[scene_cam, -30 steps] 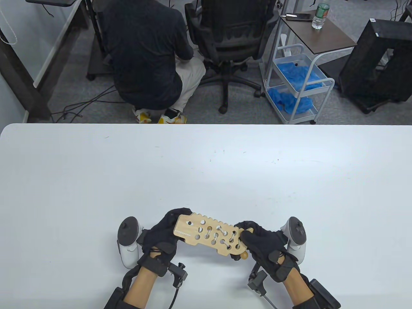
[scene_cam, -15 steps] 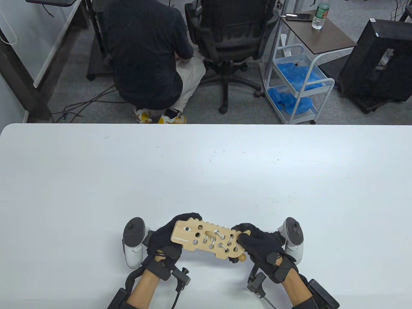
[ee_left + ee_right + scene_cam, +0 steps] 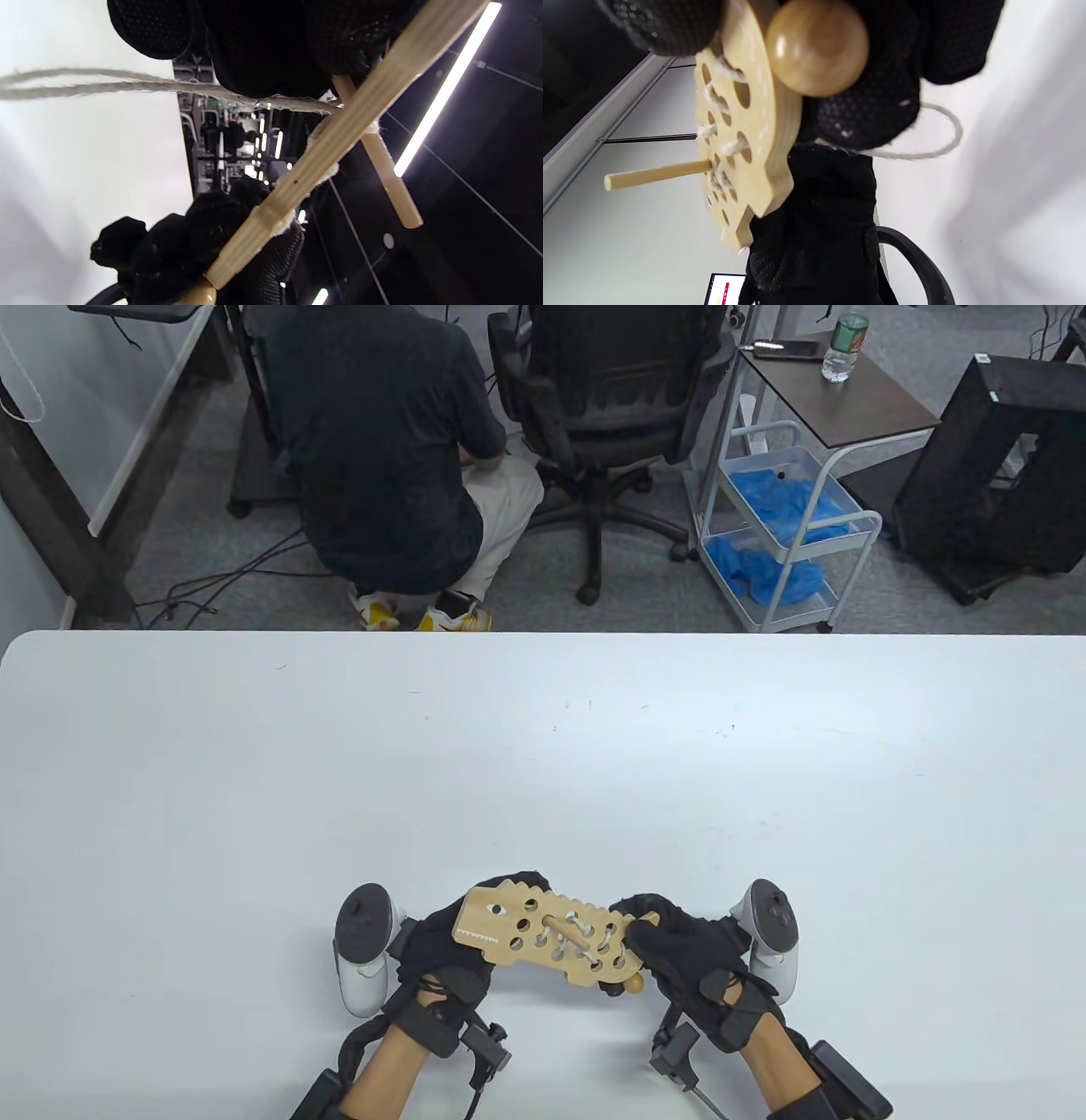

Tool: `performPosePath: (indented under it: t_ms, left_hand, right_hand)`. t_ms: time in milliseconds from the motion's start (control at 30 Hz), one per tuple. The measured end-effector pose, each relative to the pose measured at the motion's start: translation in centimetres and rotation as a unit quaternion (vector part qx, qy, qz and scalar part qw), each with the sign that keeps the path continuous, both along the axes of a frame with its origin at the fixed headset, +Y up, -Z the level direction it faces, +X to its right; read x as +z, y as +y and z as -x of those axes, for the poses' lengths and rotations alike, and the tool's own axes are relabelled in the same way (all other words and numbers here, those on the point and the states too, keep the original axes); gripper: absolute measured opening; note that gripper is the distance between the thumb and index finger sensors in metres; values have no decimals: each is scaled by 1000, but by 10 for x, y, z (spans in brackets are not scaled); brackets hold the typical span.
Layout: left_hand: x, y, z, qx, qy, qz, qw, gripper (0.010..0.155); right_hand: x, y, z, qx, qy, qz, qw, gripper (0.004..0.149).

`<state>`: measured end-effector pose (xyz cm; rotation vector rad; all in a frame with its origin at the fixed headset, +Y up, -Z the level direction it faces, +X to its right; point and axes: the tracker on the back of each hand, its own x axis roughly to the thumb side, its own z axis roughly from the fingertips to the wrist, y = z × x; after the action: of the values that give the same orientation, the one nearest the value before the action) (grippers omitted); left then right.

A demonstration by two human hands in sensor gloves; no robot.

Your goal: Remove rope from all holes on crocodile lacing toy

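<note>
The wooden crocodile lacing board is held just above the table's near edge, head end to the left. My left hand grips the head end, fingers under the board. My right hand grips the tail end. White rope is laced through several holes on the right half. A wooden needle stick pokes up through a middle hole; it also shows in the right wrist view. A wooden ball sits by my right fingers. Under the board, rope runs from my left fingers toward the table.
The white table stretches far beyond the toy. A slack loop of rope hangs below my right hand. Behind the table a person crouches beside an office chair and a white cart.
The wooden needle stick has come up through a middle hole, where only rope showed before. The board has tilted and shifted slightly, and my left hand has moved a little to the right.
</note>
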<state>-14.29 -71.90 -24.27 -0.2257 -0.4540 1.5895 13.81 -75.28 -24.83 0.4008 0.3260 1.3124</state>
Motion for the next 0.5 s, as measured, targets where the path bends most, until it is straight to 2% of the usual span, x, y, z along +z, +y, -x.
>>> performPosePath:
  t_ms: [133,267,367,433,500]
  left_hand:
    - [0,13,-8,25,-55,-30,998,59]
    - [-1,30,-14,-24,-127,-78,988,74]
    - [-1,34,-23,2,-156,-62,986,84]
    - [-4,34,-28,35,-146,-43,988,87]
    - [-10,32,-34,67,-117,-16,991,84]
  right_hand:
    - [0,2,-3,-32,-25,14,999,48]
    - [-2,5,-7,-73,-47,29,996,48]
    - [-4,10,-12,-65,-58,21,996,48]
    - [-6,16,-15,-74,-74,6,995,47]
    - [-5,27,-18,-56,-113,-25,992,47]
